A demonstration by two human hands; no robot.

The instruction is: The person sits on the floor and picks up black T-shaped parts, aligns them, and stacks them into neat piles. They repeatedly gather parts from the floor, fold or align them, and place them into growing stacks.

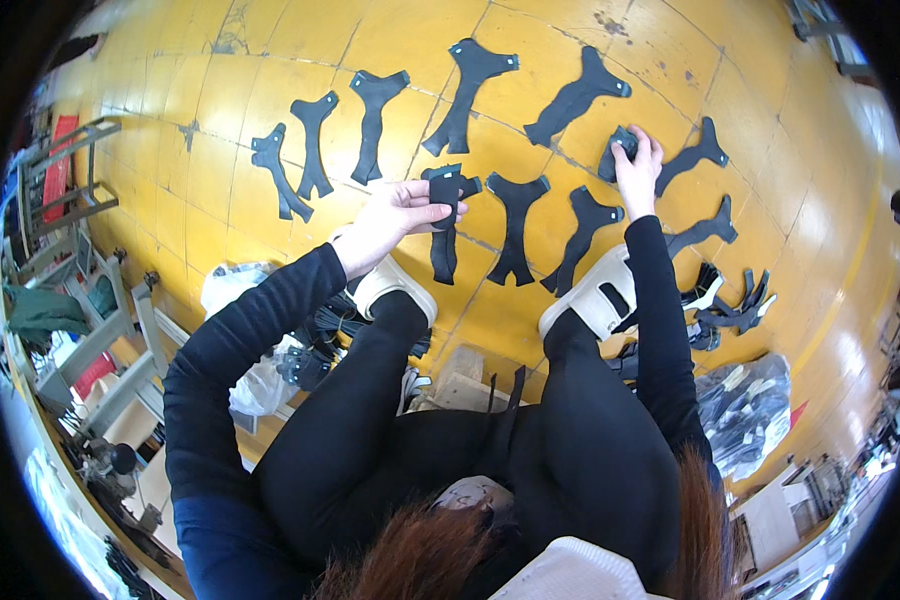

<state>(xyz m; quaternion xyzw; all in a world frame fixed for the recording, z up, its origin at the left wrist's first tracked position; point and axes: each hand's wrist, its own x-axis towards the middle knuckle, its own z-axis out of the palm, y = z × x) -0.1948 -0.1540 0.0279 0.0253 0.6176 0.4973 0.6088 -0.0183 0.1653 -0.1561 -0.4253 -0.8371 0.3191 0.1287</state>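
My left hand [400,215] pinches a small black fabric strip [444,192] between thumb and fingers, above the floor. Beneath it lies a Y-shaped black piece [444,255], partly hidden by the strip and fingers. Farther right, my right hand [638,172] is closed on a small dark folded fabric bundle [610,163], between two more Y-shaped pieces, one far [574,102] and one to the right [692,160]. Similar black pieces lie spread in rows, among them one in the middle [513,222] and one at the far left [282,175]. Several bear small pale tags.
Yellow tiled floor [240,90] stretches under the pieces. My light shoes [395,285] flank the near row. Dark straps [735,310] and a clear plastic bag of dark items [745,410] lie at the right. Metal frames [130,320] and a white bag [232,288] stand left.
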